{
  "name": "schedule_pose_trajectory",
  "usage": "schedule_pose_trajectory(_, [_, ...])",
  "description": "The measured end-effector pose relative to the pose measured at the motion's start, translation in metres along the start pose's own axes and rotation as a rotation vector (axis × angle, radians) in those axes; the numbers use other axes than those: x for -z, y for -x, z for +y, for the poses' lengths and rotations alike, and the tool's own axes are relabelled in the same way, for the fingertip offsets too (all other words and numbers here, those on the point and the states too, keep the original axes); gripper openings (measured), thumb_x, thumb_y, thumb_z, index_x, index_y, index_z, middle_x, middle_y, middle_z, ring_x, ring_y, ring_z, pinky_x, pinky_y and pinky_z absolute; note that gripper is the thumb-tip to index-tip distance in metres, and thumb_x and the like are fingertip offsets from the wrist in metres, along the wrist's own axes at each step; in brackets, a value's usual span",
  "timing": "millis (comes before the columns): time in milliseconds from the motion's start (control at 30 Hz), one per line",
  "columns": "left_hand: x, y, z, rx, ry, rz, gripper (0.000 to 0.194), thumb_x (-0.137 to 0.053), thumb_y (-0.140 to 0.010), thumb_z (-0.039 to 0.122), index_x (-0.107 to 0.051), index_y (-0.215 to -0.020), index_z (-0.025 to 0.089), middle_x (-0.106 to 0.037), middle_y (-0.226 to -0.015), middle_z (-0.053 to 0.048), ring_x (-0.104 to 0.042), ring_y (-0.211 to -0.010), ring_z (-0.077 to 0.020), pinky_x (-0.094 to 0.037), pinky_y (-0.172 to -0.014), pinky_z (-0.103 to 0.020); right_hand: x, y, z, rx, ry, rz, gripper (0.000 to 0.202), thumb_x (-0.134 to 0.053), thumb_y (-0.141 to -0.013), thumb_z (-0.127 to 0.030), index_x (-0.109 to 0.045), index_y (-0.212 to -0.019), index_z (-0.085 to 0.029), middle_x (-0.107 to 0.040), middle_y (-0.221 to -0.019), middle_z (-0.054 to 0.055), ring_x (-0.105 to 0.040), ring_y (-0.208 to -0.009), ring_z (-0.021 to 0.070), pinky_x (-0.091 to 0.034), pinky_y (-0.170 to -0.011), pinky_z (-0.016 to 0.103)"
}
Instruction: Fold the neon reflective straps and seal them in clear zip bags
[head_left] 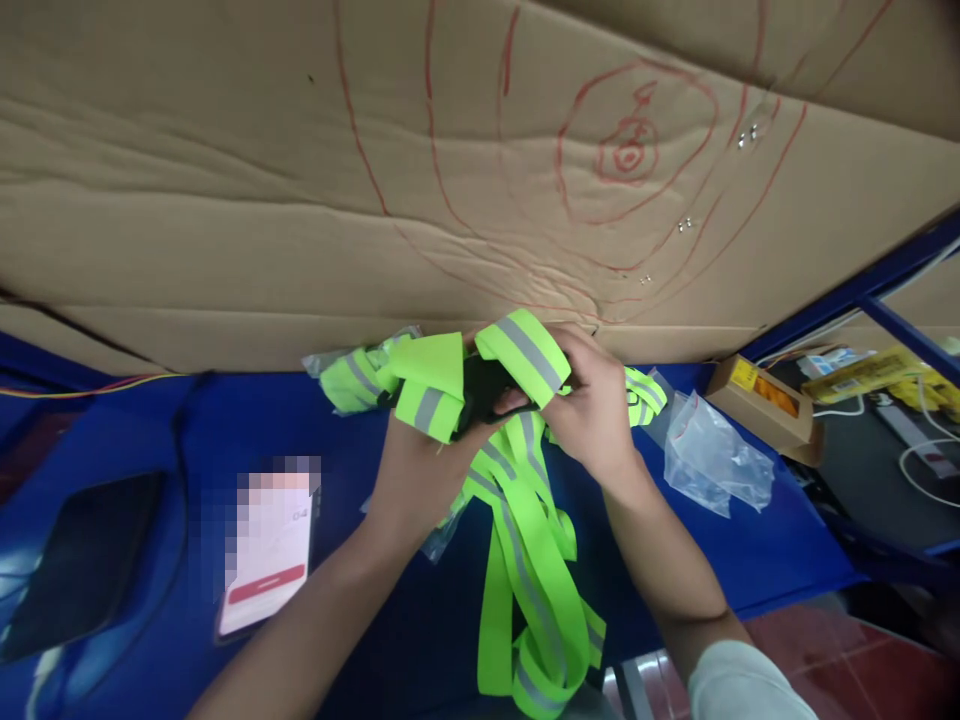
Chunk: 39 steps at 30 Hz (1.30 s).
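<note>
Two curled hands, my left hand (pixel 416 475) and right hand (pixel 596 400), grip the lime reflective strap (pixel 525 350) above the worktop (pixel 784 550), before the far cardboard (pixel 225 250), seemingly arranging loops, which I judge calls for keeping both grips steady.

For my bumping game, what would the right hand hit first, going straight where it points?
Past the green strap it holds, the right hand would probably meet the cardboard; depth is unclear.
</note>
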<state>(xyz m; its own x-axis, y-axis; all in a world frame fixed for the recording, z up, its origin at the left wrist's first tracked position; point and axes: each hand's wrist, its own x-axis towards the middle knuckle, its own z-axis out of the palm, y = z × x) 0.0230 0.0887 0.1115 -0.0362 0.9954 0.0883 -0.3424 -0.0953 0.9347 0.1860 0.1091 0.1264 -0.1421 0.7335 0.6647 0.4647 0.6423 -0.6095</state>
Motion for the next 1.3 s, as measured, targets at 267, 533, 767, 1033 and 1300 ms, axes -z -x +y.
schedule_pose_trajectory(267, [-0.004, -0.014, -0.014, 0.184, -0.033, -0.117, 0.034, -0.083, -0.072, 0.035, -0.074, -0.101, 0.020, -0.077, -0.105, -0.007, -0.070, -0.105, -0.0306, -0.056, -0.095, -0.046, 0.040, -0.001, 0.012, 0.025, -0.168, -0.668, 0.071, -0.064, -0.098, -0.040, -0.032, -0.160, -0.023, -0.041, -0.163, 0.013, -0.039, -0.153, 0.0237, -0.038, -0.124, 0.042])
schedule_pose_trajectory(533, [0.000, -0.009, -0.022, 0.185, -0.157, -0.137, 0.030, -0.084, -0.063, 0.019, -0.074, -0.091, 0.020, -0.076, -0.097, -0.003, -0.068, -0.101, -0.0266, -0.054, -0.094, -0.039, 0.027, -0.003, -0.005, -0.231, -0.024, -0.390, 0.049, -0.081, -0.085, -0.045, -0.068, -0.124, -0.020, -0.072, -0.121, 0.007, -0.069, -0.110, 0.0233, -0.053, -0.099, 0.037])
schedule_pose_trajectory(767, [-0.005, -0.008, -0.022, 0.563, 0.223, -0.404, 0.048, -0.090, -0.066, 0.023, -0.075, -0.112, 0.022, -0.079, -0.105, -0.004, -0.075, -0.099, -0.0242, -0.060, -0.089, -0.034, 0.028, -0.006, -0.005, -0.337, -0.231, -0.236, 0.035, -0.081, -0.084, -0.040, -0.069, -0.112, -0.022, -0.072, -0.095, -0.001, -0.068, -0.082, 0.0150, -0.056, -0.070, 0.026])
schedule_pose_trajectory(1033, [-0.005, -0.001, -0.020, 0.560, 0.269, -0.747, 0.025, -0.073, -0.091, 0.035, -0.075, -0.107, 0.016, -0.076, -0.079, -0.006, -0.076, -0.090, -0.0253, -0.060, -0.084, -0.036, 0.029, -0.001, -0.005, -0.326, -0.251, -0.092, 0.039, -0.081, -0.085, -0.046, -0.063, -0.113, -0.026, -0.068, -0.091, -0.001, -0.055, -0.051, 0.0085, -0.046, -0.043, 0.024])
schedule_pose_trajectory(1300, [-0.001, -0.002, -0.008, 0.414, 0.048, -0.773, 0.033, -0.066, -0.094, 0.051, -0.072, -0.094, 0.019, -0.068, -0.071, -0.002, -0.065, -0.072, -0.0166, -0.052, -0.079, -0.030, 0.017, 0.003, -0.017, -0.513, -0.349, -0.222, 0.041, -0.074, -0.088, -0.056, -0.048, -0.107, -0.030, -0.055, -0.060, -0.011, -0.049, -0.035, 0.0094, -0.037, -0.032, 0.023])
